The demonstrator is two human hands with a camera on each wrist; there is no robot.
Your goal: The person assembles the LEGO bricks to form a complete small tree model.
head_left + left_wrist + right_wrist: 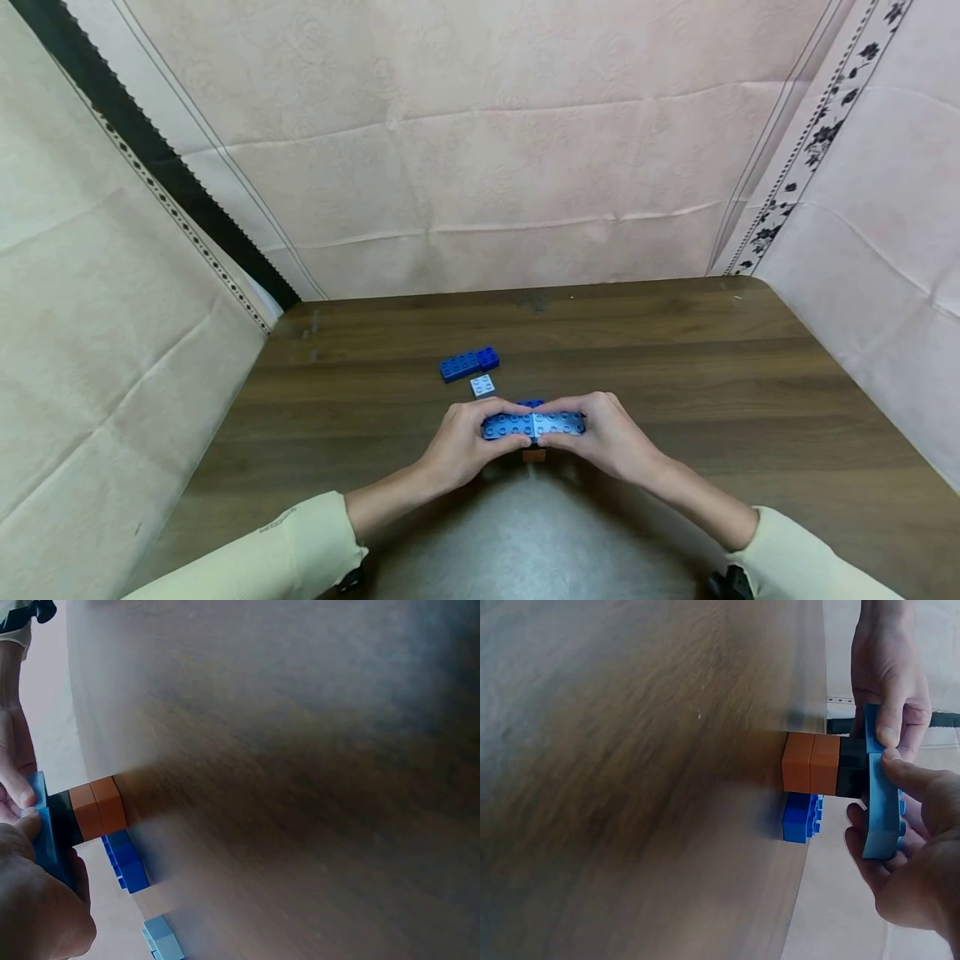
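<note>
A: Starting from the left?

B: Gripping, with the left hand (pixel 465 435), a mid-blue studded plastic brick (pixel 506 427) between thumb and fingers. Note, just beyond on the brown wooden table (pixel 360 367), two dark-blue plastic bricks (pixel 460 366) and a pale-blue square plastic brick (pixel 482 385).

A: And in the middle? Any likely trouble?

B: Meeting end to end there with a sky-blue studded plastic brick (pixel 561 423), above a black plastic brick (pixel 853 769) and two orange plastic blocks (pixel 808 763). Could tip so narrow a column by pressing harder on one side. Might lever an overhanging end loose by bearing down too far out. Toppling away, could hit the lone dark-blue plastic brick (pixel 798 819) behind.

A: Lastly, the right?

B: Grasping the sky-blue brick, with the right hand (pixel 613 432). Could unbalance everything by letting go too soon.
</note>
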